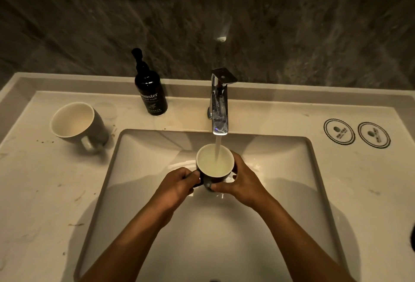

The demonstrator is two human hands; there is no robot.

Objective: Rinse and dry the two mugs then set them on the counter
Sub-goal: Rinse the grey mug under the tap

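A dark mug with a white inside [214, 162] is held upright over the sink basin [143, 160], under the running stream from the chrome faucet [219, 104]. It is nearly full of water. My left hand [179, 183] grips its handle on the left side. My right hand [241, 180] wraps around its right wall and bottom. A second dark mug [77, 124] stands on the counter [40, 183] to the left of the basin, tilted toward me by the lens, handle facing front, with nothing visible inside.
A black pump bottle of hand wash [151, 92] stands behind the basin, left of the faucet. Two round printed coasters [339, 131] [374, 135] lie on the counter at the right. A dark stone wall rises behind the counter's raised back edge.
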